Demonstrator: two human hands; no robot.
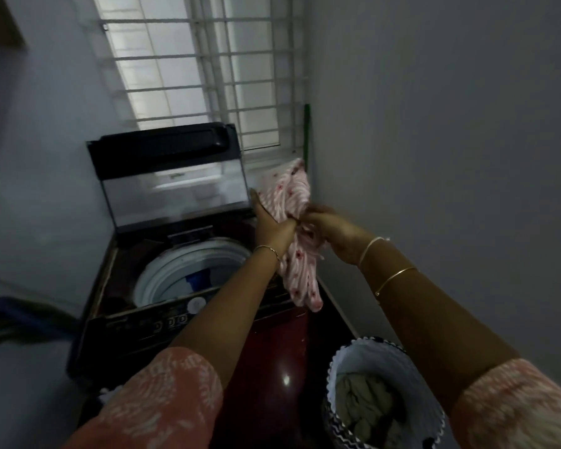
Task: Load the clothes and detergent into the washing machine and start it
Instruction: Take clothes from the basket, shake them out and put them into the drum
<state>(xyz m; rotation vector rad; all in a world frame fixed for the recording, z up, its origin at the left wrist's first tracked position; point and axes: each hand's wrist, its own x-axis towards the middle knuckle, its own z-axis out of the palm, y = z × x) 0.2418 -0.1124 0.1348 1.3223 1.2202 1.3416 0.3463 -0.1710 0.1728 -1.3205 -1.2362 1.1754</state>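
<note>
Fingers (318,212) of my right hand (332,230) curl around the bunched middle of a pink patterned garment (292,228), and my left hand (271,226) grips it from nine o'clock. It hangs just off the three o'clock edge of the open top-loading washing machine (162,306), blue cloth (199,278) already in its drum. At five o'clock, a laundry basket (399,364) holds beige clothes (366,406).

basket (337,367) right of washer (162,319)
</note>
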